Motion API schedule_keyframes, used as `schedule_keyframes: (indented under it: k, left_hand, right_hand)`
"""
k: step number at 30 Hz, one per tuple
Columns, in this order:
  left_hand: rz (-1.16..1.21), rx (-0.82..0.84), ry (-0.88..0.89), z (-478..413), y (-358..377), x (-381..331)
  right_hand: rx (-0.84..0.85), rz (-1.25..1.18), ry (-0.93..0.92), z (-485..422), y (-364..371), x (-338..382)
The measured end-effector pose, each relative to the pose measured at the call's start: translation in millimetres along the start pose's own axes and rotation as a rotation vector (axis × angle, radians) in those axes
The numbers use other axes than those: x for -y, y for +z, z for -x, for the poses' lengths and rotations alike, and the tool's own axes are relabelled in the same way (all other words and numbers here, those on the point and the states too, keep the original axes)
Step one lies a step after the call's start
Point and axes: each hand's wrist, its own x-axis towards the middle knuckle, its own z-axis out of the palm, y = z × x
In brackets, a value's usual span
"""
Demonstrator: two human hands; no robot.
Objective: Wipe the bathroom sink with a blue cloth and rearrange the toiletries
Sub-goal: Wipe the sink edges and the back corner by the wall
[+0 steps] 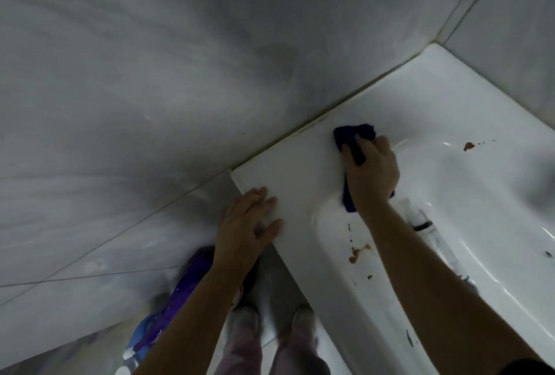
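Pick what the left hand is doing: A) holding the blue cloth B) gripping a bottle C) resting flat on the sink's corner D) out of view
C: the left hand lies flat on a corner of the sink, while the right hand grips the blue cloth.

Left grip [246, 221] flat, fingers spread, right grip [372, 170] curled round blue cloth [356, 133], both bare forearms extended forward
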Motion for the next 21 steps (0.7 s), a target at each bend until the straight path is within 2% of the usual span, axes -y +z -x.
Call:
schedule_keyframes:
  k: [3,4,5,6,9,10,11,12,15,16,17,18,21]
  left_hand:
    - [-0.057,0.031,-0.034,1,-3,-6]
    - [-0.090,0.027,-0.029,1,-4,-8]
    - [-0.115,0.015,-0.016,-2,-5,-10]
    - [-0.126,-0.002,0.005,-7,-7,-13]
    - [-0.130,-0.039,0.095,-34,-8,-25]
    - [-0.124,-0.048,0.130,-46,-7,-30]
    - [-0.101,-0.053,0.155,-56,-6,-34]
    - [-0.067,-0.053,0.177,-69,-4,-39]
    - [-0.017,-0.065,0.226,-98,3,-51]
    - [-0.014,-0.062,0.257,-106,7,-55]
    - [-0.015,-0.058,0.292,-113,12,-58]
    - [-0.021,-0.050,0.329,-121,19,-59]
    - [-0.038,0.010,0.428,-150,40,-67]
  right_hand:
    - [0.177,-0.101,-0.488,56,-2,13]
    - [0.230,-0.089,-0.626,46,-6,6]
    - [0.242,-0.050,-0.678,25,-8,-2]
    - [0.203,-0.001,-0.615,-3,-10,-10]
    - [0.024,0.098,-0.102,-81,-15,-36]
    - [-0.008,0.119,0.006,-87,-14,-36]
    - [-0.003,0.127,0.050,-82,-12,-28]
    - [0.000,0.106,0.003,-69,-9,-20]
    - [0.156,0.020,-0.448,-14,-5,-7]
    - [0.211,0.042,-0.567,-19,-9,-14]
    - [0.228,0.068,-0.599,-37,-14,-24]
    - [0.197,0.108,-0.522,-63,-18,-35]
    - [-0.013,0.234,0.034,-139,-32,-75]
